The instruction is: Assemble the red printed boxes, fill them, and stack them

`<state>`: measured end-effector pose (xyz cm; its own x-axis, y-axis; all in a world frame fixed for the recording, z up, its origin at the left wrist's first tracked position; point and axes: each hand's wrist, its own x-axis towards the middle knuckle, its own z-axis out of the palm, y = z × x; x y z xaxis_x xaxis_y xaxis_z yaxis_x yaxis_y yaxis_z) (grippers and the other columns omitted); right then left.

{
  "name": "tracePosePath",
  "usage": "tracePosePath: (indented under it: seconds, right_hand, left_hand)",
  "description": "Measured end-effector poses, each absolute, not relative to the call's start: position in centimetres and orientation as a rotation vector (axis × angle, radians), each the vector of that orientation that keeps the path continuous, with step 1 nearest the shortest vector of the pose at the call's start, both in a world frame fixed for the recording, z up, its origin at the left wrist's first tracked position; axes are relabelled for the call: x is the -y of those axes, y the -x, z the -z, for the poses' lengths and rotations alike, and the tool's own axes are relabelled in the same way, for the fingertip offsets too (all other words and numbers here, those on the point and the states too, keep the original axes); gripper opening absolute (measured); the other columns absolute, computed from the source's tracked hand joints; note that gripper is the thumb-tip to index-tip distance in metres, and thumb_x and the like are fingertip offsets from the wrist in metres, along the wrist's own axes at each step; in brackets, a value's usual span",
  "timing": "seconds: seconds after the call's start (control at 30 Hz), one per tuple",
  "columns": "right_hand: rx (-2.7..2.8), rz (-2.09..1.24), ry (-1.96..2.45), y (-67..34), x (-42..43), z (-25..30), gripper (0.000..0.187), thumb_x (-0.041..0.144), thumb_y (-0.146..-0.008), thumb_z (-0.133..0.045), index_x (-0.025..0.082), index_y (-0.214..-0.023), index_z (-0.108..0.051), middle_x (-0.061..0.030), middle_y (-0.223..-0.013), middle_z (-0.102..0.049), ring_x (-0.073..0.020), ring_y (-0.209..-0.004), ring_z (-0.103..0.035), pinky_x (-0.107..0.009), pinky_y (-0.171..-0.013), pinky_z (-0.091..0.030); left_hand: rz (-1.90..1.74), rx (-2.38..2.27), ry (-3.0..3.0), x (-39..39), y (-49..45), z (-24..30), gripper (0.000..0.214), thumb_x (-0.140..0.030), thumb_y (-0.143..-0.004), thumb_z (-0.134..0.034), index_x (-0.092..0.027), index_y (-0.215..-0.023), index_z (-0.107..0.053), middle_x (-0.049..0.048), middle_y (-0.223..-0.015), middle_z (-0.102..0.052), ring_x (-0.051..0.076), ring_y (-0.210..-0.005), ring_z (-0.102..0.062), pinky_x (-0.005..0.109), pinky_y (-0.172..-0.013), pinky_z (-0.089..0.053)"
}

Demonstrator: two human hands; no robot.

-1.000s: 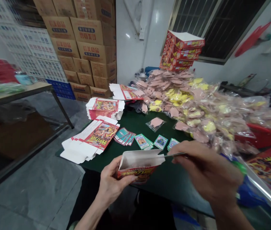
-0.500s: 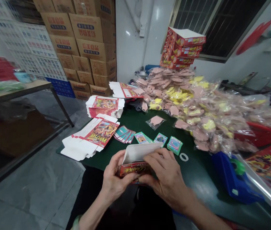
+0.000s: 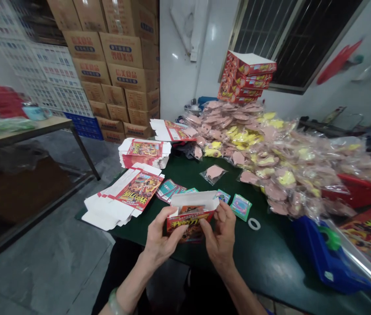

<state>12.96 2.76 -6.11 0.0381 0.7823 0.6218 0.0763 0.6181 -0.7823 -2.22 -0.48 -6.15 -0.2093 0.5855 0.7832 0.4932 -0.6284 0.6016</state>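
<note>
Both my hands hold a red printed cardboard box, its white inner flaps open at the top and a coloured picture showing inside. My left hand grips its left side. My right hand holds its right side. Beyond the box lie fanned trading cards and a single green card on the green table. A flat printed box blank lies to the left, and a stack of blanks stands behind it.
A large heap of bagged pink and yellow items covers the table's far right. A blue tape dispenser and a white tape roll are on the right. Assembled red boxes are stacked on the heap; cardboard cartons stand behind.
My right hand has let go of the thin metal tool seen earlier and now holds the box's right side. The box has turned, showing its printed front, and both hands have drawn closer.
</note>
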Motion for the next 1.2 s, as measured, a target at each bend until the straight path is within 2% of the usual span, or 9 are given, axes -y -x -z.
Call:
tracePosePath:
  seconds: [0.17,0.3,0.4,0.5,0.6,0.7,0.87,1.03,1.2]
  right_hand:
    - [1.669,-0.383,0.682,-14.1,-3.4,5.9,0.046,0.011,-0.084,-0.056,0.025,-0.127,-0.047,-0.0085,-0.119,-0.053,-0.0201,-0.114,-0.052,-0.039,-0.095,-0.046]
    - [1.714,-0.364,0.608,-15.3,-3.2,3.6,0.029,0.008,-0.085,-0.051,0.025,-0.107,-0.059,-0.0064,-0.115,-0.053,-0.0173,-0.105,-0.055,-0.033,-0.086,-0.049]
    - [1.66,-0.49,0.638,-15.4,-3.1,2.1,0.024,0.008,-0.086,-0.05,0.025,-0.1,-0.061,-0.0027,-0.102,-0.058,-0.0132,-0.094,-0.06,-0.026,-0.079,-0.05]
    - [1.602,-0.666,0.658,-15.6,-3.2,1.3,0.039,0.012,-0.086,-0.052,0.028,-0.122,-0.05,-0.0012,-0.097,-0.062,-0.0117,-0.084,-0.062,-0.023,-0.072,-0.051]
    - [1.716,-0.678,0.637,-16.1,-3.2,0.9,0.03,0.014,-0.087,-0.052,0.026,-0.114,-0.058,-0.0032,-0.098,-0.062,-0.0136,-0.085,-0.062,-0.025,-0.071,-0.052]
    - [1.789,-0.586,0.646,-16.8,-2.7,0.7,0.022,0.012,-0.087,-0.051,0.024,-0.1,-0.065,-0.0054,-0.101,-0.062,-0.0164,-0.093,-0.061,-0.03,-0.077,-0.052]
    - [1.822,-0.633,0.661,-17.4,-1.5,0.4,0.025,0.024,-0.086,-0.055,0.023,-0.11,-0.063,-0.0092,-0.111,-0.061,-0.0213,-0.103,-0.06,-0.035,-0.083,-0.051]
    - [1.788,-0.52,0.752,-16.7,-1.3,-0.1,0.016,0.017,-0.084,-0.059,0.022,-0.099,-0.063,-0.005,-0.098,-0.065,-0.0161,-0.091,-0.063,-0.027,-0.076,-0.053]
    - [1.817,-0.446,0.792,-16.0,-1.3,-0.5,0.014,0.017,-0.085,-0.056,0.021,-0.099,-0.059,-0.0033,-0.088,-0.063,-0.0136,-0.079,-0.062,-0.023,-0.066,-0.052]
  left_hand:
    - [-1.978,-1.335,-1.854,1.1,2.9,2.9,0.023,-0.013,-0.085,-0.052,-0.021,-0.103,-0.064,0.0063,-0.107,-0.067,0.017,-0.1,-0.064,0.027,-0.085,-0.051]
    - [-1.947,-1.226,-1.632,1.0,3.1,1.4,0.013,-0.012,-0.082,-0.06,-0.02,-0.083,-0.069,0.0031,-0.094,-0.069,0.013,-0.089,-0.065,0.021,-0.077,-0.05]
    - [-1.886,-1.031,-1.298,0.6,2.8,1.6,0.014,-0.016,-0.08,-0.064,-0.023,-0.092,-0.066,-0.0003,-0.082,-0.065,0.009,-0.074,-0.061,0.018,-0.065,-0.047]
    - [-1.848,-0.902,-1.126,0.4,2.5,1.3,0.027,-0.019,-0.081,-0.063,-0.028,-0.106,-0.059,-0.0013,-0.085,-0.061,0.009,-0.073,-0.057,0.019,-0.064,-0.046]
    - [-1.835,-0.865,-1.207,0.4,2.2,0.4,0.006,-0.016,-0.08,-0.062,-0.021,-0.079,-0.064,0.0006,-0.084,-0.058,0.012,-0.079,-0.057,0.023,-0.07,-0.046]
    - [-1.866,-0.829,-1.174,0.5,2.0,-0.3,0.017,-0.012,-0.076,-0.062,-0.018,-0.059,-0.06,0.0013,-0.081,-0.054,0.015,-0.08,-0.058,0.027,-0.072,-0.047]
    - [-1.821,-0.791,-1.191,1.3,2.0,0.2,0.015,-0.026,-0.082,-0.055,-0.017,-0.074,-0.063,0.0096,-0.096,-0.061,0.024,-0.093,-0.06,0.036,-0.078,-0.049]
    - [-1.567,-1.003,-1.516,2.0,2.9,-0.4,0.018,-0.024,-0.077,-0.066,-0.02,-0.088,-0.052,0.0076,-0.097,-0.062,0.017,-0.08,-0.061,0.025,-0.065,-0.049]
    - [-1.609,-1.108,-1.645,1.8,2.6,-0.5,0.011,-0.024,-0.082,-0.06,-0.019,-0.092,-0.06,0.0044,-0.09,-0.064,0.016,-0.08,-0.061,0.024,-0.068,-0.049]
